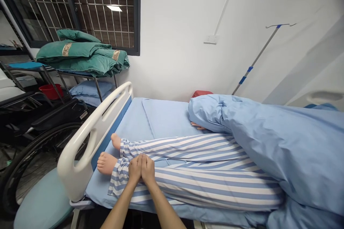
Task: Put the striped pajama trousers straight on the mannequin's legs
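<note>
On the bed (pixel 172 114) lies a figure in blue-and-white striped trousers (pixel 215 182); whether it is a manikin or a person I cannot tell. My left hand (pixel 135 168) and my right hand (pixel 148 168) rest side by side, touching, on the nearer lower leg just above the ankle. Their fingers curl over the far side of the striped trouser leg, with the fingertips hidden. Left of my hands, the nearer bare foot (pixel 106 163) and the farther bare foot (pixel 116 141) stick out of the cuffs. A blue quilt (pixel 258 132) covers the upper body, and some fingers (pixel 198 126) show beneath its edge.
A cream footboard (pixel 80 143) closes the bed's left end. Beyond it stand a wheelchair (pixel 53 136), a pale green round seat (pixel 40 200) and a rack with folded green quilts (pixel 88 55). An IV pole (pixel 255 61) rises by the wall; a red object (pixel 201 93) shows behind the bed.
</note>
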The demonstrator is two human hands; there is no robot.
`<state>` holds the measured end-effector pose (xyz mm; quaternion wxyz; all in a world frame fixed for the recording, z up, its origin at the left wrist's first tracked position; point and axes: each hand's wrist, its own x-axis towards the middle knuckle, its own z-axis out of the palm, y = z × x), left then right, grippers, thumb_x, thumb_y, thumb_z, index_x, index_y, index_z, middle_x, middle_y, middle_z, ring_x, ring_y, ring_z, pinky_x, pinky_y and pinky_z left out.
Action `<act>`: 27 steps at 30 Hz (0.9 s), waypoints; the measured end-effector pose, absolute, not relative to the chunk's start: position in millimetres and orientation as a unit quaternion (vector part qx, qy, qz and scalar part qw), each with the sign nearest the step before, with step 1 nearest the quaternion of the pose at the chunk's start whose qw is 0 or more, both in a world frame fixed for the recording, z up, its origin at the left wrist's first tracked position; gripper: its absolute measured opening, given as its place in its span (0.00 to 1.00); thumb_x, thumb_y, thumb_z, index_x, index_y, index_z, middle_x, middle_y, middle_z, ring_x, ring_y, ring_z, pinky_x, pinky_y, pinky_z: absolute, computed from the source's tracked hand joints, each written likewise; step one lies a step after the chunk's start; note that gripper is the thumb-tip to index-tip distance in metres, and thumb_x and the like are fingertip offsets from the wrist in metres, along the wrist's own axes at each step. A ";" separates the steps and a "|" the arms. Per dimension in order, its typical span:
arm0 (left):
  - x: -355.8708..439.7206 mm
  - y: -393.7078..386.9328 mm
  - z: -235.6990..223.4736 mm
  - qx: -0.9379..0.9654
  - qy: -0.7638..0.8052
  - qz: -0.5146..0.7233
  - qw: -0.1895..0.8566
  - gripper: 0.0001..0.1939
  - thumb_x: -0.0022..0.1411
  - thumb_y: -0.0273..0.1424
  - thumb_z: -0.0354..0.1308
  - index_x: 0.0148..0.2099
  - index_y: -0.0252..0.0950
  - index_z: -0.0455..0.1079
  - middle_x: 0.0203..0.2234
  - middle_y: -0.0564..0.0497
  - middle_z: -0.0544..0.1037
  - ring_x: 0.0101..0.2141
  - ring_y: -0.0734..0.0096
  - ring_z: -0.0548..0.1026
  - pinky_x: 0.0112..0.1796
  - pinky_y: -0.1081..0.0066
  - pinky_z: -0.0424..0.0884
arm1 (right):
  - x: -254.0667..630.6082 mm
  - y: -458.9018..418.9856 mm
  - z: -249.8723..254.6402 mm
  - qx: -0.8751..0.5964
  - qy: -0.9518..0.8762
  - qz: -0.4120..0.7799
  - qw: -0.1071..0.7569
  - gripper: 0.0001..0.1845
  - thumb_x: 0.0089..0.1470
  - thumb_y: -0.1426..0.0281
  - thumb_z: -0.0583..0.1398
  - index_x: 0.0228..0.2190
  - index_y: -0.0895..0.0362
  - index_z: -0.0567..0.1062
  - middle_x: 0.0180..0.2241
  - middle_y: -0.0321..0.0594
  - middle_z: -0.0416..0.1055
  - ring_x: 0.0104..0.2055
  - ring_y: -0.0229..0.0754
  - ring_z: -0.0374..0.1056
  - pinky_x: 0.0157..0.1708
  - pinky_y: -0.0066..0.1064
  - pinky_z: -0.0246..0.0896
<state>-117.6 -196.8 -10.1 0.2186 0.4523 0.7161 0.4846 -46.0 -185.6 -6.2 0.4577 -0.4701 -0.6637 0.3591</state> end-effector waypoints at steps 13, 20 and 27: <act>-94.7 -192.6 -3.1 0.360 0.641 0.611 0.294 0.21 0.56 0.45 0.47 0.19 0.36 0.60 0.14 0.53 0.67 0.20 0.73 0.64 0.25 0.73 0.62 | -41.2 -176.7 -6.6 -0.474 -0.600 0.396 0.508 0.24 0.57 0.55 0.47 0.17 0.56 0.64 0.18 0.36 0.65 0.21 0.37 0.58 0.23 0.28 0.49; -96.0 -192.7 -7.9 0.432 0.667 0.558 0.241 0.22 0.59 0.44 0.42 0.24 0.35 0.67 0.21 0.47 0.75 0.25 0.68 0.71 0.30 0.70 0.66 | -35.1 -174.9 10.6 -0.482 -0.649 0.356 0.469 0.24 0.57 0.57 0.47 0.16 0.56 0.65 0.17 0.36 0.65 0.20 0.37 0.58 0.22 0.28 0.46; -95.5 -194.9 -9.1 0.462 0.674 0.520 0.250 0.21 0.60 0.42 0.42 0.23 0.36 0.66 0.19 0.49 0.73 0.24 0.70 0.69 0.30 0.71 0.65 | -28.0 -180.2 2.2 -0.480 -0.646 0.360 0.473 0.21 0.58 0.61 0.46 0.20 0.56 0.67 0.18 0.36 0.66 0.21 0.37 0.59 0.24 0.27 0.47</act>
